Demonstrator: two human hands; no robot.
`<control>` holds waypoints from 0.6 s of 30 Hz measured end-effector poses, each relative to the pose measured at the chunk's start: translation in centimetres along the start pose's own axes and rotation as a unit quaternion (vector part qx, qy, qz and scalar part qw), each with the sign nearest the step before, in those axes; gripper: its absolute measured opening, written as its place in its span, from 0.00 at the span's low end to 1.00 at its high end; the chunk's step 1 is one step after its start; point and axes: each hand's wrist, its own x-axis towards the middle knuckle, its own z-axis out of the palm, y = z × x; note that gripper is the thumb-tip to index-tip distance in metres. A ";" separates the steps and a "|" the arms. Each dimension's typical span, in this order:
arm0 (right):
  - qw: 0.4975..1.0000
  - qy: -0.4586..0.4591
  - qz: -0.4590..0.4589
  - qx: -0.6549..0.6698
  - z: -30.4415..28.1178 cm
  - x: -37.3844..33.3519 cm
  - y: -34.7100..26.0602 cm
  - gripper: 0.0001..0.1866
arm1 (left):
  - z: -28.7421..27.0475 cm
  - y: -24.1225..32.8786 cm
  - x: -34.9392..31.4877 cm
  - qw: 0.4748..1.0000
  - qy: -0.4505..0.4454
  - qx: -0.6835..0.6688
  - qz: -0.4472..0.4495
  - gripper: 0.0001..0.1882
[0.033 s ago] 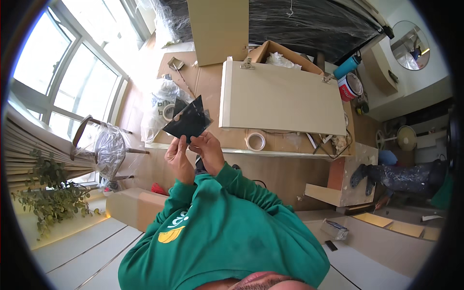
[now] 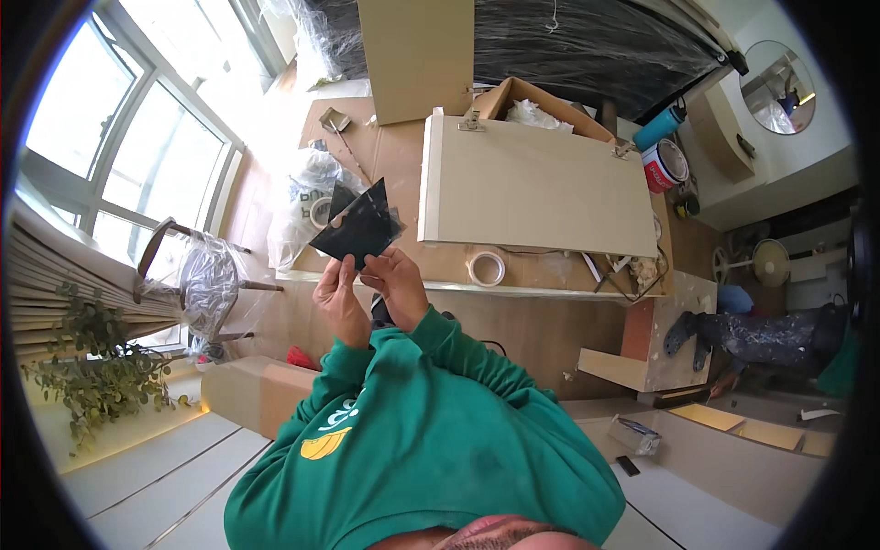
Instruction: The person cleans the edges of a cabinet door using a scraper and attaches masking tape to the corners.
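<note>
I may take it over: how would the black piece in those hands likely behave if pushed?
The black piece looks fairly stiff, since its upper corners stand out unsupported. It is probably light, as the left hand and right hand pinch only its lower edge.

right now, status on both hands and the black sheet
Left hand, right hand: both pinching black sheet, near edge. Plastic bag to its left. Nothing seen blocking hands.
</note>
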 end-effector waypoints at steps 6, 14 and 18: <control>0.995 -0.044 -0.071 0.049 1.9 1.6 -0.6 0.08 | -0.8 0.0 3.2 0.984 -0.061 0.098 0.135 0.07; 0.993 -0.002 -0.110 0.035 8.1 4.6 -1.1 0.05 | -2.2 0.9 9.2 0.983 -0.066 0.071 0.158 0.11; 0.987 0.036 -0.154 0.020 9.2 6.6 -0.3 0.05 | -2.5 2.4 11.6 0.988 -0.070 0.063 0.121 0.12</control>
